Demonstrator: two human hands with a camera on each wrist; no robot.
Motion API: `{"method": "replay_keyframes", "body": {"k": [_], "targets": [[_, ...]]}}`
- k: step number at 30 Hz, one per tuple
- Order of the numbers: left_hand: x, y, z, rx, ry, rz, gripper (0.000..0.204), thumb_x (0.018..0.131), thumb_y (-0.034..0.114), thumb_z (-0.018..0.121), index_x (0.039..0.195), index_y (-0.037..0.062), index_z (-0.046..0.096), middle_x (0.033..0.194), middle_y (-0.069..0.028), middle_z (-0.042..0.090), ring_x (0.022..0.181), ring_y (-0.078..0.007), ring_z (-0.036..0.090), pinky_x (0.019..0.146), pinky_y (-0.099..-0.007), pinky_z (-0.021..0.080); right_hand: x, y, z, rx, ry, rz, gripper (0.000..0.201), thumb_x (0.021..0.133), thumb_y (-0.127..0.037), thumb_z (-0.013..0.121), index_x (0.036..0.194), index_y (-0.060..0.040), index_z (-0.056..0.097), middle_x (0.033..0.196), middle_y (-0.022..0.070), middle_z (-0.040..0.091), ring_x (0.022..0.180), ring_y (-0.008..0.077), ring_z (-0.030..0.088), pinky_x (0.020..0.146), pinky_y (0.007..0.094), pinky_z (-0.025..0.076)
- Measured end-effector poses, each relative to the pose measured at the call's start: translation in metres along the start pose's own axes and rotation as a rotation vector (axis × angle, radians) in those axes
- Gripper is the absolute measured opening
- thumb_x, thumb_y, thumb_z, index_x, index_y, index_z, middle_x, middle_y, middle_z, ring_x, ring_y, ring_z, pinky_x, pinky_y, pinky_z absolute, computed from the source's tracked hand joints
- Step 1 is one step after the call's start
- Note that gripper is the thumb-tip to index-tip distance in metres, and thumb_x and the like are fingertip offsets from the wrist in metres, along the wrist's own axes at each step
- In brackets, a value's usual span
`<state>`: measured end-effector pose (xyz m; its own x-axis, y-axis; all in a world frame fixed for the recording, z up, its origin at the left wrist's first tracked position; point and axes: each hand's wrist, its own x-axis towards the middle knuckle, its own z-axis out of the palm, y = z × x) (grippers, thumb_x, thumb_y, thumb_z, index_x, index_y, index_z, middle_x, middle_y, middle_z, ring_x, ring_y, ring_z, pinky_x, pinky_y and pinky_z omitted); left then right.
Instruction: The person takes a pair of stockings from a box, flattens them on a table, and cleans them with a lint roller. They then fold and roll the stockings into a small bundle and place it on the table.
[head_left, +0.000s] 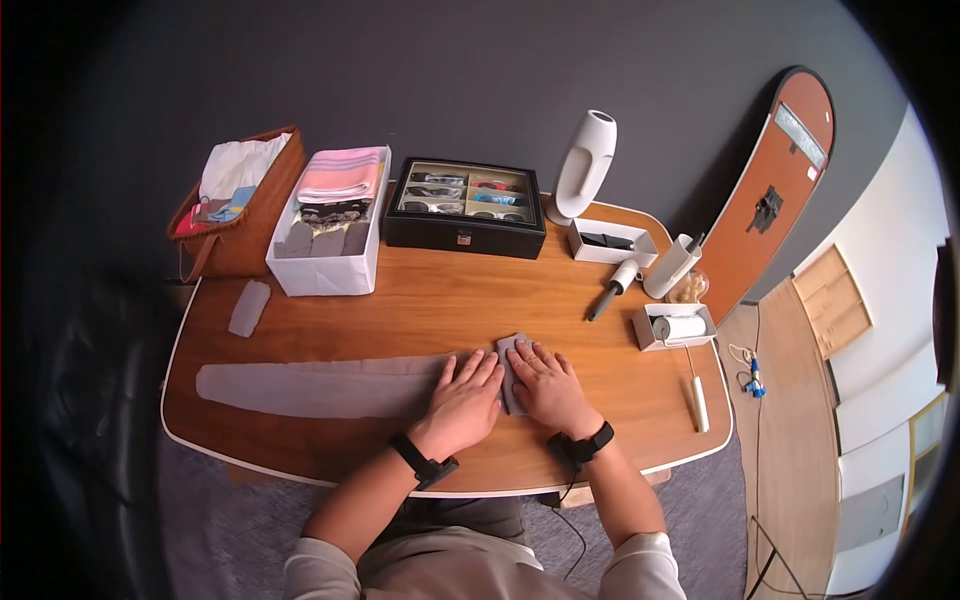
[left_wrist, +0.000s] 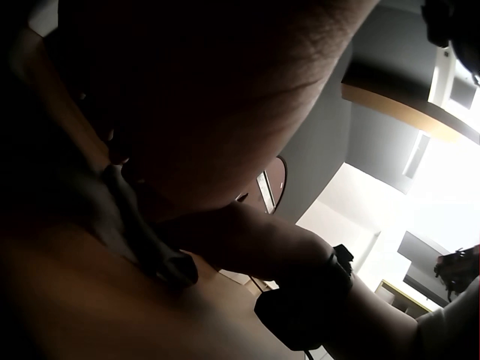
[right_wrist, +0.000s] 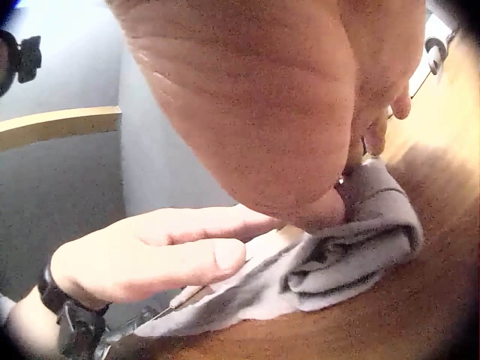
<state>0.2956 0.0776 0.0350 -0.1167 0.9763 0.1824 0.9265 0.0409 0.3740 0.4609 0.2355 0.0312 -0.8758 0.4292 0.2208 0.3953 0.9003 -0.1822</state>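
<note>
A long grey cloth point(head_left: 320, 387) lies flat across the front of the table, its right end folded into a thick bundle point(head_left: 508, 400). My left hand point(head_left: 465, 405) rests palm down on the cloth just left of the bundle, fingers extended. On the bundle lies my right hand point(head_left: 553, 392), fingers straight and slightly spread. The right wrist view shows the folded layers point(right_wrist: 352, 262) under my right palm point(right_wrist: 262, 105), with my left hand point(right_wrist: 142, 255) beside it. In the dark left wrist view, the cloth point(left_wrist: 142, 232) shows below my left palm point(left_wrist: 202, 105).
A small folded grey piece point(head_left: 249, 308) lies at the table's left. Along the back stand a brown basket point(head_left: 250, 250), a white box of folded cloths point(head_left: 325, 275), a glasses case point(head_left: 465, 240) and a white vase point(head_left: 583, 170). Small white boxes and a lint roller point(head_left: 615, 288) are right.
</note>
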Motion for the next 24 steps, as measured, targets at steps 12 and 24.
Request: {"method": "replay_keyframes", "body": {"k": [12, 24], "targets": [[0.014, 0.006, -0.003, 0.04, 0.077, 0.123, 0.046, 0.103, 0.02, 0.063, 0.144, 0.001, 0.067, 0.163, -0.0166, 0.058, 0.154, -0.0348, 0.05, 0.128, -0.059, 0.032, -0.001, 0.012, -0.028, 0.216, -0.071, 0.575, 0.038, 0.099, -0.043, 0.074, 0.101, -0.005, 0.077, 0.111, 0.0227, 0.078, 0.099, 0.0434, 0.076, 0.086, 0.0535, 0.061], [-0.002, -0.01, 0.01, -0.051, 0.025, 0.023, 0.048, 0.103, 0.022, 0.063, 0.147, 0.0027, 0.066, 0.172, -0.0186, 0.045, 0.162, -0.0375, 0.038, 0.133, -0.061, 0.025, 0.008, -0.023, -0.016, 0.65, 0.096, 0.395, 0.022, 0.095, -0.021, 0.081, 0.104, -0.0025, 0.072, 0.098, 0.0179, 0.077, 0.089, 0.0361, 0.075, 0.081, 0.0439, 0.06]]}}
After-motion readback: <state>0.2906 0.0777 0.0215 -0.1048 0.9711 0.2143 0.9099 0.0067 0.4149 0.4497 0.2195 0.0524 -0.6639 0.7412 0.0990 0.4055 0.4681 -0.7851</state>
